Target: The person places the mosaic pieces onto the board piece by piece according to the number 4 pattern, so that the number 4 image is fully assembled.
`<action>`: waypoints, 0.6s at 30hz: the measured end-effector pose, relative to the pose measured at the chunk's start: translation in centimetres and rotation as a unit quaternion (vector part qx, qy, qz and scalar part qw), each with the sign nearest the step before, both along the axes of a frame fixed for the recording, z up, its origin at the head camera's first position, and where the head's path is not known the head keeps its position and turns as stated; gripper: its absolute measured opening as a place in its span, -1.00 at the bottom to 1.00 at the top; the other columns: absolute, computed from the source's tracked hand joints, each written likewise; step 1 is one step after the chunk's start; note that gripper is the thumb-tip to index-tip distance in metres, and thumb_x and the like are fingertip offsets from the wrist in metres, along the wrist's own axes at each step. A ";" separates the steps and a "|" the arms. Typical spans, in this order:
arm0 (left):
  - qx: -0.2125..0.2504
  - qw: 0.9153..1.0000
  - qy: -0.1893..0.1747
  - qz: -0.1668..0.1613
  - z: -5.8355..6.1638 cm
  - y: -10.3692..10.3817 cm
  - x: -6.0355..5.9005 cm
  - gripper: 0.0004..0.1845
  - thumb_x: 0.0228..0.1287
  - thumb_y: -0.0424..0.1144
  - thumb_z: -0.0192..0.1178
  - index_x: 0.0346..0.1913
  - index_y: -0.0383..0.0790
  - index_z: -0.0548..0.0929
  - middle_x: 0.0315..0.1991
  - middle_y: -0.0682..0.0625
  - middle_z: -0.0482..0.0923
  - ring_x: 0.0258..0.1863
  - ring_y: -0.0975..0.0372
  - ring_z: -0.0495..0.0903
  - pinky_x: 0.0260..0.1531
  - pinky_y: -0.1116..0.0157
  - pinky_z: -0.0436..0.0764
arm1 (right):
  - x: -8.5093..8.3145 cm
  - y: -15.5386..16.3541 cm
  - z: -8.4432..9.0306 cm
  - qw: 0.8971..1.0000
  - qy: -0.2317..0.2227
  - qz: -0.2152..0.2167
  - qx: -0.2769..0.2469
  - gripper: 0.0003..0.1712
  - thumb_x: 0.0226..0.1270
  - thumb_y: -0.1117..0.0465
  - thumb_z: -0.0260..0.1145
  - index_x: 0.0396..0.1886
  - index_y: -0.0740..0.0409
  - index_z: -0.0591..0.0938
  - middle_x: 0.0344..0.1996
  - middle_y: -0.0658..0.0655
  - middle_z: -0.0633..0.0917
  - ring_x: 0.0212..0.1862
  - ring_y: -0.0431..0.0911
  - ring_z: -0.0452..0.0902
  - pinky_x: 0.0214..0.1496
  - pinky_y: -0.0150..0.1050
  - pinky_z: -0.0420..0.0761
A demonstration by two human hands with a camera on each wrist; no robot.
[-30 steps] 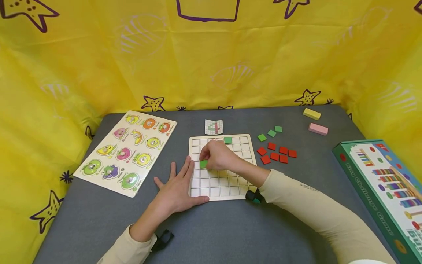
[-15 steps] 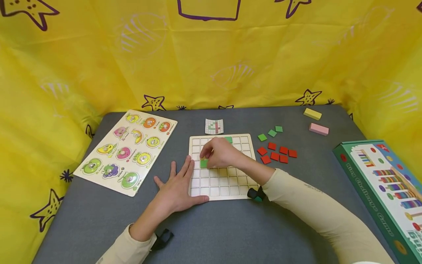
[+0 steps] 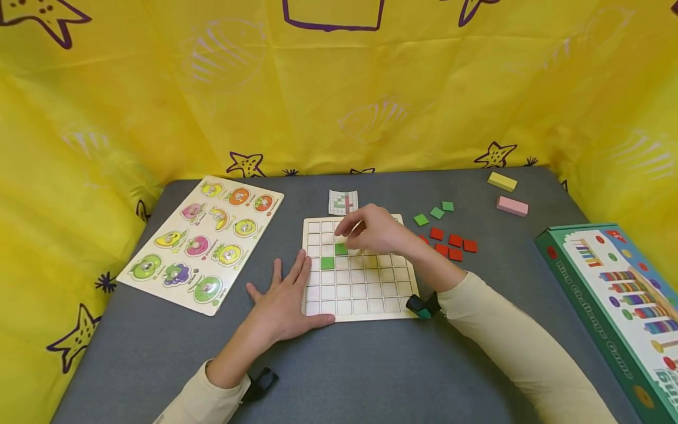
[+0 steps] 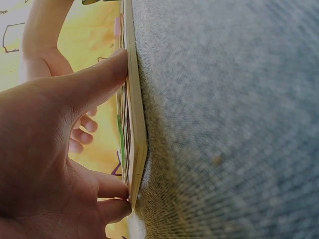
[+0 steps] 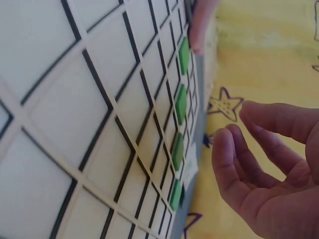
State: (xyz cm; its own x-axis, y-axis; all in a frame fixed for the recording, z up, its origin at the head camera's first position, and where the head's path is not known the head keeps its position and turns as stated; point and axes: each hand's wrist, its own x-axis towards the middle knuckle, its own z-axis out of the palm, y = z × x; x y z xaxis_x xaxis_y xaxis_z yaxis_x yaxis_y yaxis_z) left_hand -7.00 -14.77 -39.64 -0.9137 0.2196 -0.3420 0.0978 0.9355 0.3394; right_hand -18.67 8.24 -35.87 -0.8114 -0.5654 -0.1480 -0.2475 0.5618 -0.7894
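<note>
A pale wooden grid board [image 3: 360,306] lies mid-table. Two green tiles [image 3: 328,262] [image 3: 341,249] sit in its cells, one diagonally behind the other. My right hand [image 3: 356,231] hovers over the board's far part with loosely curled fingers and holds nothing. In the right wrist view the empty right hand [image 5: 264,169] hangs beside a diagonal row of green tiles [image 5: 181,102] on the board [image 5: 75,114]. My left hand [image 3: 286,294] lies flat on the grey table, its fingers along the board's left edge. Its thumb [image 4: 94,82] presses the board's rim [image 4: 134,124].
Loose green tiles [image 3: 436,213] and red tiles [image 3: 454,241] lie right of the board. A small pattern card [image 3: 344,202] sits behind it, and a fruit peg puzzle [image 3: 203,241] lies left. Yellow [image 3: 501,182] and pink [image 3: 511,206] blocks and a green game box [image 3: 620,306] are at right. A yellow curtain surrounds the table.
My right hand let go of the green tile near the board's left side and rose back and to the right, uncovering a second green tile. The left hand stayed put.
</note>
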 end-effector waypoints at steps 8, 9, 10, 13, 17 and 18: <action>0.001 1.000 0.002 0.003 -0.1 -0.1 -0.1 0.36 0.04 0.49 0.41 0.71 -0.11 -0.04 0.74 0.02 -0.28 0.64 -0.35 -0.28 0.11 -0.76 -0.25 | -0.4 2.9 0.3 0.999 0.019 -0.039 -0.028 -0.69 0.30 0.33 0.45 0.04 0.13 0.79 0.04 0.20 0.79 -0.01 0.01 0.73 -0.01 -0.09 0.69; 0.002 1.000 0.002 0.003 -0.1 -0.1 -0.1 0.36 0.03 0.49 0.41 0.71 -0.11 -0.04 0.74 0.02 -0.28 0.64 -0.34 -0.29 0.11 -0.76 -0.25 | -0.4 3.2 0.4 0.998 0.019 -0.045 -0.030 -0.69 0.29 0.34 0.45 0.04 0.11 0.80 0.04 0.20 0.79 -0.01 0.01 0.72 0.00 -0.09 0.68; 0.002 1.000 0.001 0.004 -0.1 -0.1 -0.1 0.36 0.03 0.48 0.41 0.71 -0.11 -0.05 0.74 0.02 -0.28 0.64 -0.34 -0.29 0.11 -0.76 -0.26 | -0.5 3.6 0.4 0.998 0.020 -0.051 -0.032 -0.69 0.29 0.34 0.46 0.03 0.09 0.80 0.03 0.21 0.78 0.00 0.01 0.71 0.00 -0.09 0.67; 0.006 1.000 0.001 0.005 -0.1 -0.1 0.0 0.36 0.03 0.48 0.41 0.71 -0.10 -0.05 0.74 0.03 -0.28 0.65 -0.33 -0.30 0.11 -0.76 -0.27 | -0.6 4.6 0.5 0.997 0.015 -0.068 -0.040 -0.68 0.30 0.35 0.46 0.04 0.07 0.80 0.05 0.23 0.76 0.03 0.03 0.69 0.03 -0.07 0.64; 0.012 1.000 -0.002 0.006 -0.2 0.0 0.0 0.35 0.03 0.48 0.42 0.71 -0.09 -0.05 0.74 0.04 -0.29 0.65 -0.32 -0.32 0.11 -0.75 -0.30 | -0.8 6.1 0.8 0.994 0.009 -0.095 -0.050 -0.68 0.34 0.34 0.45 0.06 0.05 0.79 0.09 0.24 0.74 0.06 0.05 0.67 0.07 -0.06 0.60; 0.012 1.000 -0.003 0.007 -0.2 0.0 0.0 0.35 0.03 0.48 0.42 0.71 -0.09 -0.06 0.74 0.04 -0.29 0.65 -0.31 -0.33 0.11 -0.75 -0.30 | -0.8 6.5 0.8 0.993 0.009 -0.102 -0.053 -0.69 0.35 0.33 0.45 0.07 0.05 0.78 0.10 0.23 0.74 0.07 0.05 0.67 0.07 -0.07 0.59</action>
